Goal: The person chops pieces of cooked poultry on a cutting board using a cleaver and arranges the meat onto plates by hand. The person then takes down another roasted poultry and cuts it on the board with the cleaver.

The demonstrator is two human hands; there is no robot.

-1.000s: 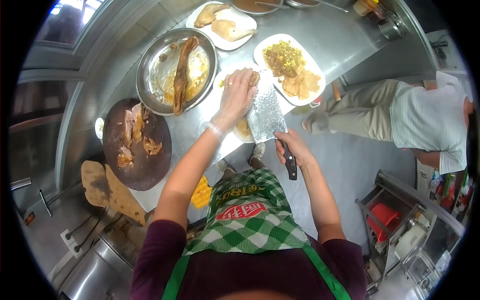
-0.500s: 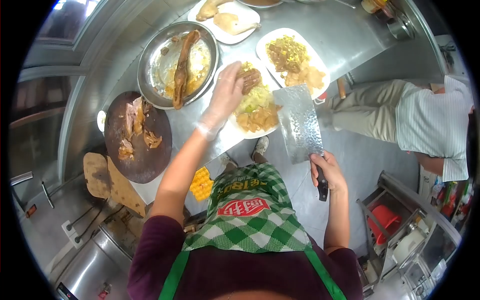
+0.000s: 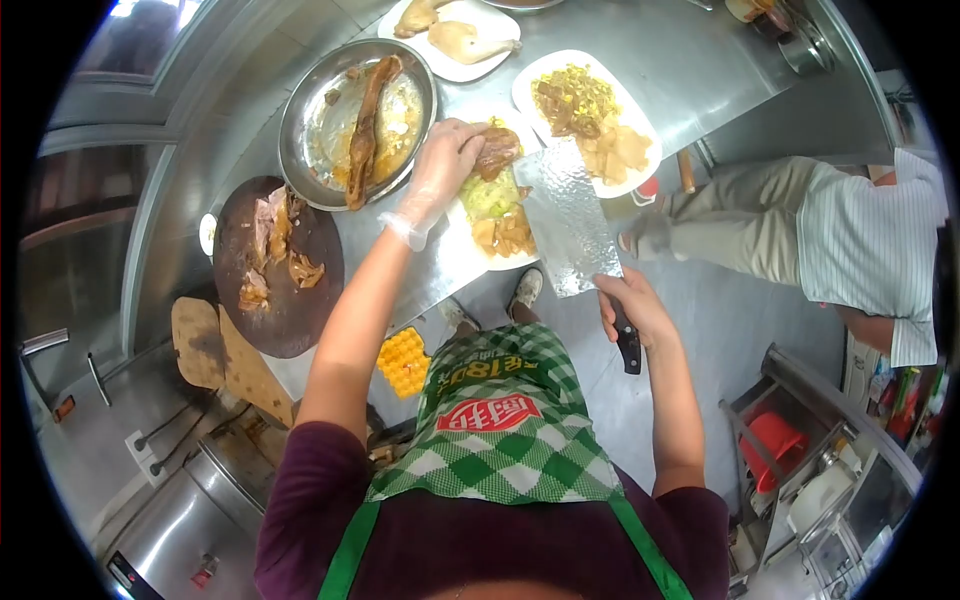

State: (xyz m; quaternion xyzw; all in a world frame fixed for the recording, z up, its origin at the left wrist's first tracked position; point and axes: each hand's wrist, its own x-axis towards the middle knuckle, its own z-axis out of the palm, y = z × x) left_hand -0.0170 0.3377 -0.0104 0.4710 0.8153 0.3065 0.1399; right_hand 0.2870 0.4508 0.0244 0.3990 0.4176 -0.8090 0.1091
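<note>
My left hand (image 3: 442, 165), in a clear plastic glove, has its fingers closed against a portion of sliced brown meat (image 3: 498, 152). That meat lies at the far end of a white oval plate (image 3: 512, 264). Pale green shredded vegetable (image 3: 488, 198) covers the plate's middle, and light brown slices (image 3: 504, 234) lie at its near end. In my right hand (image 3: 640, 308) is a cleaver (image 3: 570, 225), gripped by its black handle. Its broad shiny blade slants over the right side of the plate, and the blade's far corner is close to the meat.
A second filled plate (image 3: 645, 165) is to the right. Left are a steel pan (image 3: 290, 130) with a long brown meat piece (image 3: 366, 130) and a round chopping board (image 3: 300, 330) bearing meat pieces. Poultry pieces sit on another plate (image 3: 470, 72). Another person (image 3: 860, 230) stands at right.
The cleaver has shifted left and away from me, bringing its blade over the plate's right side. My left hand stays at the meat, its fingers now closer against it.
</note>
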